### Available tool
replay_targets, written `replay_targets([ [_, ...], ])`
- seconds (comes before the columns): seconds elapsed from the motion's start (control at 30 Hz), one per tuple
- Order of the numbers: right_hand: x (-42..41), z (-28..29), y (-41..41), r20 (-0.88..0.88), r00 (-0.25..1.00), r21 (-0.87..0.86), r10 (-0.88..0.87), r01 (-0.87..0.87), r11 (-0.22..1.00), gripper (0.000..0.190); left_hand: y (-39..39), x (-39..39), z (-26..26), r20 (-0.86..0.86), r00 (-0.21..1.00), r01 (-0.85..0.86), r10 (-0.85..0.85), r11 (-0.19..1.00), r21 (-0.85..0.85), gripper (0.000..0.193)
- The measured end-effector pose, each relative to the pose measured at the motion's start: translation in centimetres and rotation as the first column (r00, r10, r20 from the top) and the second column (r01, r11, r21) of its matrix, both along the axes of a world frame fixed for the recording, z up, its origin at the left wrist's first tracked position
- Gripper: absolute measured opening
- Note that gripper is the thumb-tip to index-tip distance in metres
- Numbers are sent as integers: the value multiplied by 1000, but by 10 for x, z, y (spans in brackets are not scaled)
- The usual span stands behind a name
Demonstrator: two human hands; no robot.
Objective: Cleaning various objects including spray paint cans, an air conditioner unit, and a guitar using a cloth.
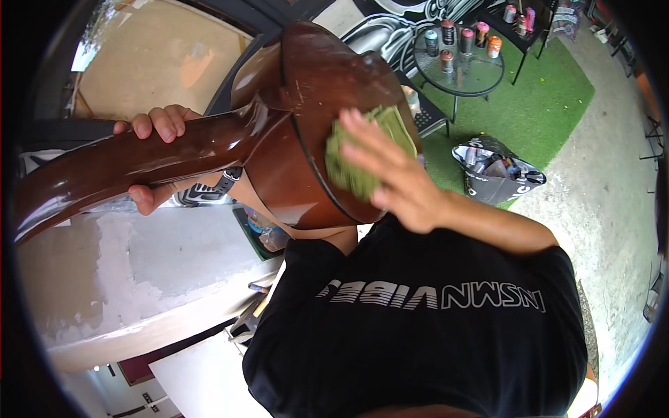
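A glossy brown acoustic guitar (pixel 308 78) is held up in front of my chest. Its back, edged with dark binding, faces me, and its neck (pixel 125 157) runs off to the left. My left hand (pixel 161 123) wraps around the neck, fingers over the upper edge and thumb along the lower one. A dark-strapped watch (pixel 228 180) is on that wrist. Against the guitar's back, my right hand (pixel 389 170) presses a folded green cloth (pixel 400 128) with fingers spread over it. Hand and cloth are blurred. Light scratch-like marks show on the back near the neck heel.
Several spray cans (pixel 466 42) stand on a round glass table (pixel 470 78) at upper right. Beside it are black chairs (pixel 434 117) on green artificial turf (pixel 549 83). A black bag (pixel 483 188) full of cans rests nearby. A grey surface (pixel 157 261) lies at left.
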State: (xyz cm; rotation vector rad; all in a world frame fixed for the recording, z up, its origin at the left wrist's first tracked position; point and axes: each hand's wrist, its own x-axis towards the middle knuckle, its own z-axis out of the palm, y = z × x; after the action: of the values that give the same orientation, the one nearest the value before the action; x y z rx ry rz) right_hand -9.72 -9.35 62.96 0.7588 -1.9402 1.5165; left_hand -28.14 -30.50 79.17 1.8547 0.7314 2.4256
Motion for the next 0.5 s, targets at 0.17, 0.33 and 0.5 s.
replay_targets([
  [0.17, -7, 32, -11, -357, 916, 376, 185, -40, 926, 43, -12, -3, -20, 137, 988, 35, -66, 975, 221, 79],
  [0.33, -95, 71, 37, -318, 926, 237, -204, 286, 928, 46, -14, -2, -34, 250, 960, 23, -130, 919, 393, 75],
  [0.5, -106, -54, 95, 340, 896, 239, -286, 211, 948, 57, -33, 2, -47, 396, 918, -176, 16, 912, 371, 66],
])
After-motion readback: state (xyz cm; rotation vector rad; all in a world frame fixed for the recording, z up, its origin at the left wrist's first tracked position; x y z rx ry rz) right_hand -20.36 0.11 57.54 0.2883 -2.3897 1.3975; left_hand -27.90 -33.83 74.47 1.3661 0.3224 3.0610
